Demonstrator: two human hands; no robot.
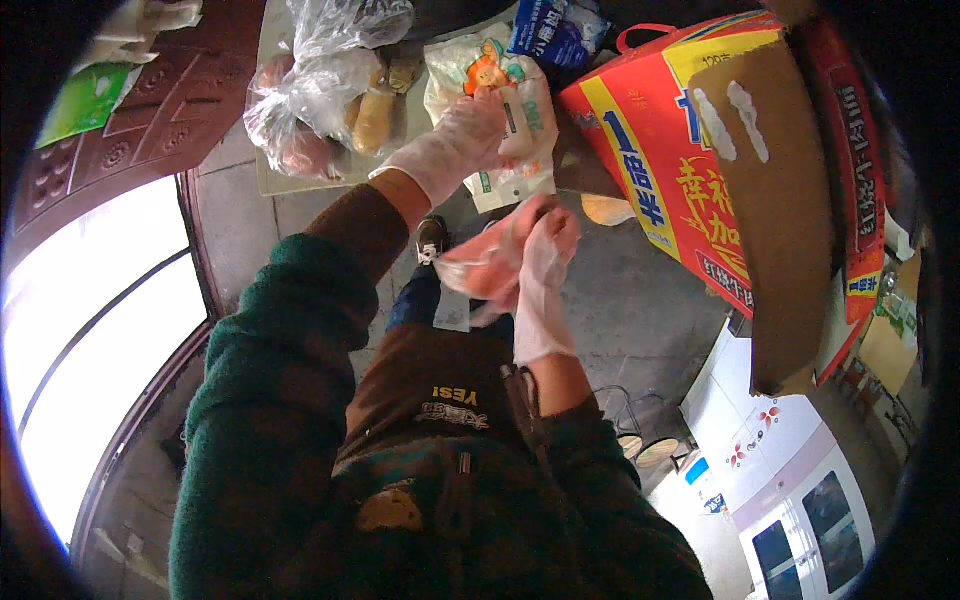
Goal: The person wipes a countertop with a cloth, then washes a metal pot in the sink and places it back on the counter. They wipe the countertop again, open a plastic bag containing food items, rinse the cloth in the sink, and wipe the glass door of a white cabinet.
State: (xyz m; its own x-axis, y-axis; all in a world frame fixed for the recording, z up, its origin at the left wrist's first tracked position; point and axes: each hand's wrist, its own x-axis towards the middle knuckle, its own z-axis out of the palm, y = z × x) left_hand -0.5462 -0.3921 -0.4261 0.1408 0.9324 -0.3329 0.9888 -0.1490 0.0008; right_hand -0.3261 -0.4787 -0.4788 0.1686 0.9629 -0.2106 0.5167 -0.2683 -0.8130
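Note:
My left hand point(469, 135), in a thin whitish glove, lies over a white soft pack point(491, 191) with a cartoon print, at the table's near edge. Its fingertips touch the pack's front; whether they grip it is hidden. My right hand point(551, 247), gloved the same way, is closed around a crumpled pink cloth point(484, 255). The cloth hangs to the left of that hand, slightly blurred, above the floor and below the pack.
Clear plastic bags point(322, 97) of produce lie on the table point(289, 186), left of the pack. A blue printed bag point(559, 34) is behind it. A large red carton point(652, 127) with an open brown flap stands at right. A white cabinet point(795, 487) stands lower right.

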